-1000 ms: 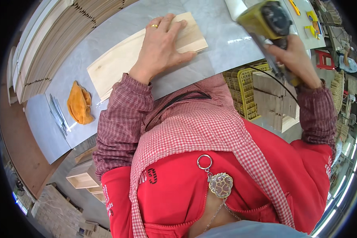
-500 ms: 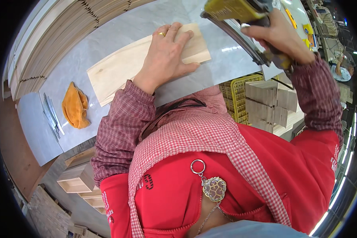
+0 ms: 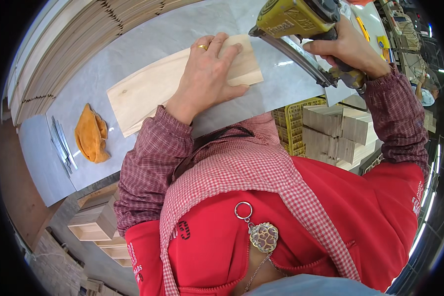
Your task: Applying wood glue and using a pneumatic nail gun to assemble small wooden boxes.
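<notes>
inspector: starting at the left. a crumpled orange cloth [image 3: 90,134] lies on the grey worktop [image 3: 148,49], with thin metal strips [image 3: 60,143] just beside it. neither is touched.

assistant: and the workpiece?

inspector: a pale, flat rectangular wooden board [image 3: 148,91] lies across the worktop, near its front edge. judged stiff and fairly light, with a smooth planed face that could slide on the slick top, so it wants pressing down flat rather than gripping by an edge.

assistant: left hand?

inspector: the left hand [image 3: 208,74] lies palm down on the board's right end, fingers spread and nearly straight, a ring on one finger. it is open, grasping nothing, only bearing down. wrist bent back, forearm in a checked red sleeve coming up from the lower left.

assistant: right side?

inspector: the right hand [image 3: 349,47] is closed around the handle of a yellow pneumatic nail gun [image 3: 293,19]. judged heavy and rigid, best held by that handle. the tool's nose hangs just beyond the board's right end, above the worktop; contact cannot be told. elbow is raised, wrist cocked inward. below it, stacked wooden blocks [image 3: 335,133] sit beside a yellow plastic crate [image 3: 293,123].
</notes>
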Available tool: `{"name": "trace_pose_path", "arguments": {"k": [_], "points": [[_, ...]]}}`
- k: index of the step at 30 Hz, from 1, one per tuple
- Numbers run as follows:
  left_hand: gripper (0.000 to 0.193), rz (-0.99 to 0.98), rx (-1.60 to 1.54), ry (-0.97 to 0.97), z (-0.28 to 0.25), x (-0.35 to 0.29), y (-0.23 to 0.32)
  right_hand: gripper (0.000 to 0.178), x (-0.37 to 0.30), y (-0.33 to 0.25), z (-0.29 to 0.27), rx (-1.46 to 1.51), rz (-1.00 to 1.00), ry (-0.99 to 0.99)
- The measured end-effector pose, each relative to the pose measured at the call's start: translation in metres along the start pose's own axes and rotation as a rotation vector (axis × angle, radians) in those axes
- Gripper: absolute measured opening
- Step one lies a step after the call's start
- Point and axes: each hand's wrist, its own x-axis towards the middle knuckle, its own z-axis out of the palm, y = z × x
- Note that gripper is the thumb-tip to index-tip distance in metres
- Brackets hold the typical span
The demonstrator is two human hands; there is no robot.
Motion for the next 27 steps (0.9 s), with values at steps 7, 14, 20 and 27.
{"name": "trace_pose_path", "arguments": {"k": [7,14,20,27], "points": [[0.073,-0.007,0.009,-0.006,-0.001,0.0,0.001,0.036,0.004,0.012,0.001,0.016,-0.023,0.007],[0.073,-0.012,0.009,-0.009,-0.001,0.0,0.002,0.041,0.008,0.006,0.001,-0.027,0.002,-0.029],[0.073,-0.004,-0.002,0.004,0.001,-0.001,0.001,0.04,0.0,0.006,0.003,-0.055,-0.008,-0.013],[0.072,-0.005,-0.011,0.012,0.0,-0.001,-0.001,0.036,-0.023,0.019,0.007,-0.054,-0.108,0.042]]}}
